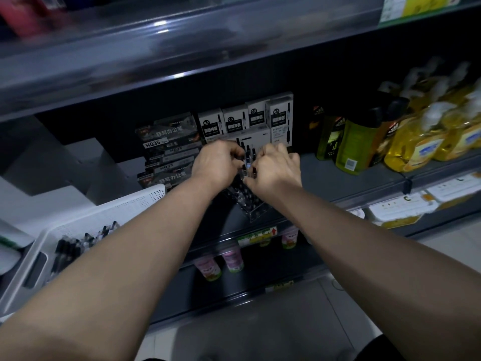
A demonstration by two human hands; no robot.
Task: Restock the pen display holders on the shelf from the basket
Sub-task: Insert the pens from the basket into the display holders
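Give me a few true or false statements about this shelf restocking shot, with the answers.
1. The left hand and right hand are both at the clear pen holder, fingers curled on its pens. True.
2. The white basket is empty. False: loose pens lie in it.
3. Yellow bottles stand to the right of the pen holder. True.
4. The boxes behind the holder are red. False: they are white boxes.

Top-shelf goods blurred, basket cut off at left edge, pens and pen holder partly behind left hand and right hand
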